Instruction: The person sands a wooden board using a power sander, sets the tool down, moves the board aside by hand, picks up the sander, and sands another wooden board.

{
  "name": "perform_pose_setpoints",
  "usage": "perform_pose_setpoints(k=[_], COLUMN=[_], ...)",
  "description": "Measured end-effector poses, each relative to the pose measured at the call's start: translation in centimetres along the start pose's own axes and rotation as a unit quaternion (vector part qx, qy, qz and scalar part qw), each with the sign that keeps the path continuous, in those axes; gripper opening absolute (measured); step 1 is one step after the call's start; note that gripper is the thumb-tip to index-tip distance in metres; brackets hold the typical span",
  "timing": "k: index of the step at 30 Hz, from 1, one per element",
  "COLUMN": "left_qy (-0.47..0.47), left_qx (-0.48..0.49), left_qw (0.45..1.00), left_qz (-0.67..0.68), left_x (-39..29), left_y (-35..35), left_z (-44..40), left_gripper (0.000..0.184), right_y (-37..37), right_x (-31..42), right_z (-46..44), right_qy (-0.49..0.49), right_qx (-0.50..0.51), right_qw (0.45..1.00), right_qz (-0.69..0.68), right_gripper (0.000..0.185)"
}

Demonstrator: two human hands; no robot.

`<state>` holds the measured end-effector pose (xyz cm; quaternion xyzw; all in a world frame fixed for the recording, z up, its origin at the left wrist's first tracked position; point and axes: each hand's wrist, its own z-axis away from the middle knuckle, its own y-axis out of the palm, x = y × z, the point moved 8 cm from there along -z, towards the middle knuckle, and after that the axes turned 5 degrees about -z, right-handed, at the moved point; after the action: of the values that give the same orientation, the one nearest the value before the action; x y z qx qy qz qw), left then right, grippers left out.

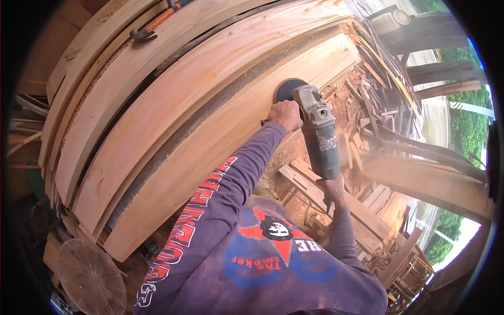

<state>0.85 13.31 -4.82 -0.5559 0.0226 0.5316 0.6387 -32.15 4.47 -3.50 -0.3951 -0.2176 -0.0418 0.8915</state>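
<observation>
An angle grinder with a worn dark body and grey metal head lies across the front of me. Its dark round disc sits on the face of a pale wooden plank, near the plank's far right part. My left hand is closed at the grinder's head, where a side handle is mostly hidden by the fingers. Around the rear end of the tool body, my right hand is wrapped, with the cord hanging below it.
Several long planks lie side by side on the left, one with a bark edge. A claw hammer rests on the farther boards. Wood scraps and sawdust cover the ground at right. A round fan stands at lower left.
</observation>
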Motion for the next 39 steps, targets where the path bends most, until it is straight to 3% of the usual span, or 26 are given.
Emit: perform_pose_setpoints(k=[4, 6, 7, 8, 11, 17, 23, 31, 35, 39], left_qy=[0.003, -0.048, -0.056, -0.064, -0.114, -0.137, -0.031, 0.078, 0.075, 0.095], left_qx=[-0.038, -0.088, -0.089, -0.090, -0.078, -0.072, -0.057, -0.043, -0.032, -0.034], left_qw=[0.995, 0.989, 0.987, 0.984, 0.980, 0.979, 0.985, 0.989, 0.992, 0.992], left_qz=[-0.090, -0.107, -0.124, -0.140, -0.146, -0.136, -0.162, -0.117, -0.100, -0.082], left_x=[-0.5, 1.6, 2.8, 4.1, 9.2, 11.2, 3.1, -12.0, -17.7, -22.5], left_y=[-0.2, 0.0, -0.2, -0.4, -0.1, -0.6, 0.1, 2.7, 3.1, 3.3], left_z=[0.7, 3.1, 5.0, 7.0, 12.7, 15.9, 5.2, -13.4, -21.4, -28.5], left_gripper=[0.019, 0.018, 0.018, 0.018, 0.014, 0.018, 0.014, 0.016, 0.014, 0.013], right_y=[1.4, 2.6, 3.3, 4.4, 6.6, 9.5, 3.8, -8.2, -14.2, -19.1], right_x=[1.3, 2.2, 2.7, 1.5, 4.0, 2.8, 1.5, -0.8, 0.8, 0.3], right_z=[1.8, 3.7, 4.7, 5.0, 8.7, 10.1, 4.1, -9.0, -15.2, -22.3], right_qy=[-0.015, -0.050, -0.084, -0.041, -0.120, -0.078, -0.045, 0.080, 0.098, 0.036], right_qx=[0.005, -0.004, -0.006, 0.023, 0.031, 0.054, 0.008, -0.046, -0.070, -0.076], right_qw=[0.999, 0.996, 0.992, 0.998, 0.992, 0.995, 0.998, 0.994, 0.992, 0.994], right_qz=[-0.052, -0.079, -0.096, -0.040, -0.032, -0.014, -0.035, -0.061, -0.044, -0.068], right_gripper=[0.035, 0.034, 0.034, 0.036, 0.039, 0.037, 0.035, 0.034, 0.028, 0.015])
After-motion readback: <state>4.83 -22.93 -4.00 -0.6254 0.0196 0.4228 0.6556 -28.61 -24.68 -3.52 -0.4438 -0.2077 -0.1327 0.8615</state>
